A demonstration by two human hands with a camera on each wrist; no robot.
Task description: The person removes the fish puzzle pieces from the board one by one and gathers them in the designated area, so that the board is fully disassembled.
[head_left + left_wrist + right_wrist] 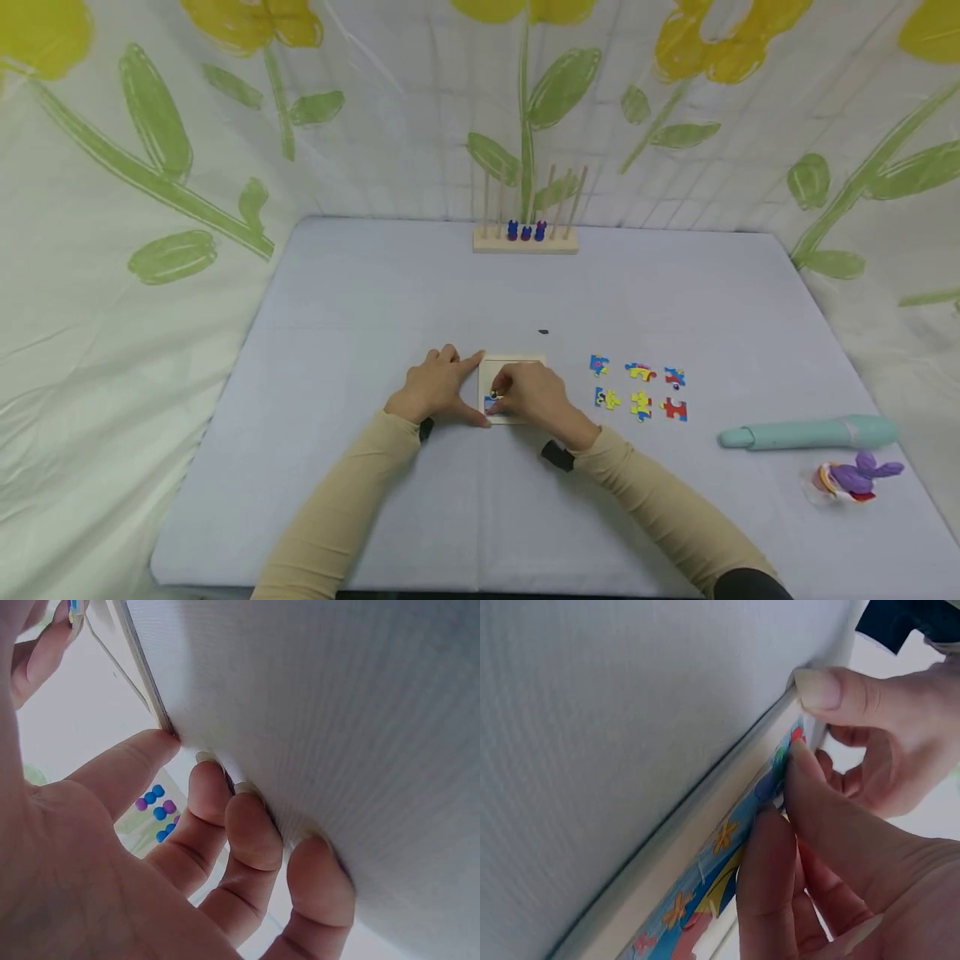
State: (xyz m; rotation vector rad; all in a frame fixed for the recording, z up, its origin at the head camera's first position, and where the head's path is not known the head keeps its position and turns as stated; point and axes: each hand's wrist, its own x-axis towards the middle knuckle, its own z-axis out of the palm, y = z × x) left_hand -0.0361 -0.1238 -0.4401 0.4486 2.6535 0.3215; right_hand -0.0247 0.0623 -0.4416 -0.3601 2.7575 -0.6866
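Note:
A small square wooden puzzle frame (pixel 512 358) lies on the table between both hands. My left hand (pixel 438 385) holds it at its left side, thumb and forefinger spread to two corners. In the left wrist view the forefinger (pixel 142 754) touches the frame's corner while the other fingertips rest on the cloth. My right hand (pixel 536 396) is over the frame, pinching a colourful jigsaw piece (pixel 774 776) at the lower left corner between thumb and fingers. Blue printed puzzle picture (pixel 724 836) shows along the inner rim; the fingers hide part of it.
Several loose jigsaw pieces (pixel 641 404) lie in two rows right of the frame. A small dark scrap (pixel 543 332) is beyond it. At the back stands a wooden peg rack (pixel 525 243) with beads. A teal cylinder (pixel 810 433) and a purple toy (pixel 855 477) lie far right.

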